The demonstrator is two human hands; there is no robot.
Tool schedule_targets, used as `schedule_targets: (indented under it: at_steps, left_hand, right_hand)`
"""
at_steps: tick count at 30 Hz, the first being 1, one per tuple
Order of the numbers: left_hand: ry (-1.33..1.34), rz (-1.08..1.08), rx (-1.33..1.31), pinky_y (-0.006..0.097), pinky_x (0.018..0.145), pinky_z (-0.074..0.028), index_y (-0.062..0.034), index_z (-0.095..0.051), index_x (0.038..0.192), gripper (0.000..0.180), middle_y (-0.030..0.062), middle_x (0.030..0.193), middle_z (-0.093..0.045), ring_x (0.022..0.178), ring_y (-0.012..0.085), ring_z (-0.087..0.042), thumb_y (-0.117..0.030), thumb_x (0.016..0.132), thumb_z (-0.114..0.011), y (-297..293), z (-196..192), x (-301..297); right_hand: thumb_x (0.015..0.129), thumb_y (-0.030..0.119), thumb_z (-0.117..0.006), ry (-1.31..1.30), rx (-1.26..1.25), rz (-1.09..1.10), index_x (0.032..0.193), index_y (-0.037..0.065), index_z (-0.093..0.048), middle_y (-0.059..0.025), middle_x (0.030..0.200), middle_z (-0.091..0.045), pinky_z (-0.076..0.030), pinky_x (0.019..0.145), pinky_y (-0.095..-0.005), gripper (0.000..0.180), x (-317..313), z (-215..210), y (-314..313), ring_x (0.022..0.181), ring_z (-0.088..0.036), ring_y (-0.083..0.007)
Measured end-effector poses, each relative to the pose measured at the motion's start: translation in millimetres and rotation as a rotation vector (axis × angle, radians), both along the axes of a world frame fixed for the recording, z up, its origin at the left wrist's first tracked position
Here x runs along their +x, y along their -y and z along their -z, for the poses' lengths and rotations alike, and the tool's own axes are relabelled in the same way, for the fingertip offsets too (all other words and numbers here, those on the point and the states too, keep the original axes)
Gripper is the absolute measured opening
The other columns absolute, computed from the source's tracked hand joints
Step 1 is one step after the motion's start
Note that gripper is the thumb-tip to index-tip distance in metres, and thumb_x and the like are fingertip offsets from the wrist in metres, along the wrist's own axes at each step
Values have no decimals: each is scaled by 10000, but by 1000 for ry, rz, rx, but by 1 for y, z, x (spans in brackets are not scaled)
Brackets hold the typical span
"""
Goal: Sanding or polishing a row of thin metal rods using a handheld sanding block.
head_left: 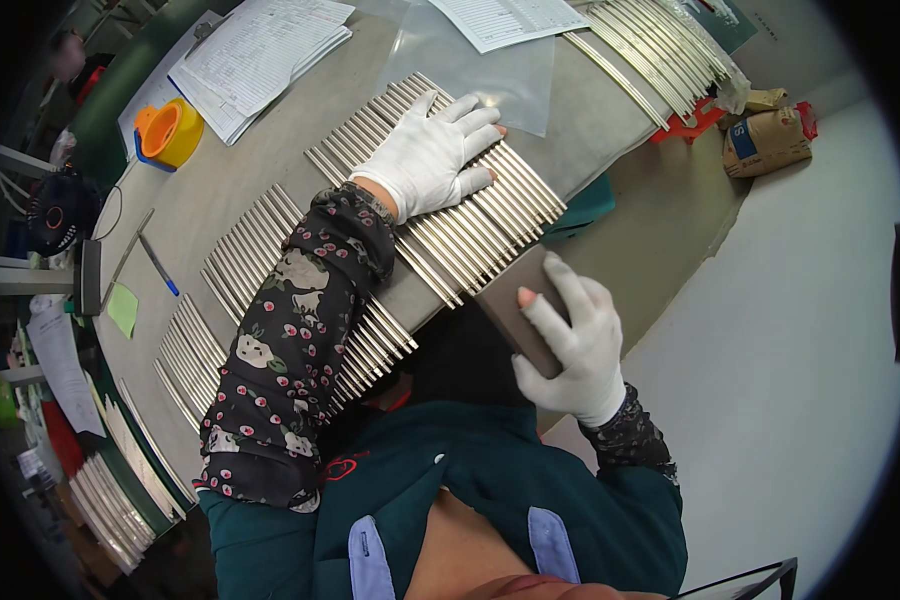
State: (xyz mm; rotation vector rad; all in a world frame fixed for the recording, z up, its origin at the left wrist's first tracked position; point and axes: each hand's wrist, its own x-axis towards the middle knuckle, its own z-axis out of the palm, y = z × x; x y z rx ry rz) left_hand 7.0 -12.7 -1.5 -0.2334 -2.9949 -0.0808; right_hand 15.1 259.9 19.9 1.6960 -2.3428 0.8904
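Observation:
My left hand, in a white glove with bare fingertips, lies flat with fingers spread across a row of shiny metal rods. The rods lie side by side on the grey table, their near ends in line along its edge. My right hand, gloved the same way, grips a flat grey-brown block beside the near rod ends at the right. Whether the block touches those ends I cannot tell. More groups of rods lie to the left, partly hidden under my left forearm in its patterned sleeve.
Papers on a clipboard, a yellow-orange round holder, a blue pen and a green note lie at the left. A clear plastic sheet is at the far side. Further rods and a paper bag are far right.

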Motion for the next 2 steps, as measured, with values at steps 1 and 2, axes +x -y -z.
schedule_targets:
  at_steps: [1, 2]
  left_hand:
    - [-7, 0, 7, 529, 1143, -239, -103, -488, 1360, 536, 82, 1452, -446, 1383, 284, -355, -396, 916, -549, 0, 2, -1]
    - [-1, -11, 1, 530, 1153, -225, -106, -487, 1363, 542, 78, 1454, -443, 1388, 283, -347, -404, 915, -547, 0, 1, 0]
  right_hand:
    - [549, 190, -732, -7, 55, -82, 1137, 132, -623, -209, 1311, -510, -497, 842, -427, 601, 2, 2, 3, 1040, -559, -350]
    - [552, 220, -736, -17, 106, -167, 1149, 155, -625, -207, 1318, -506, -495, 857, -424, 611, 4, 7, 6, 1054, -560, -346]
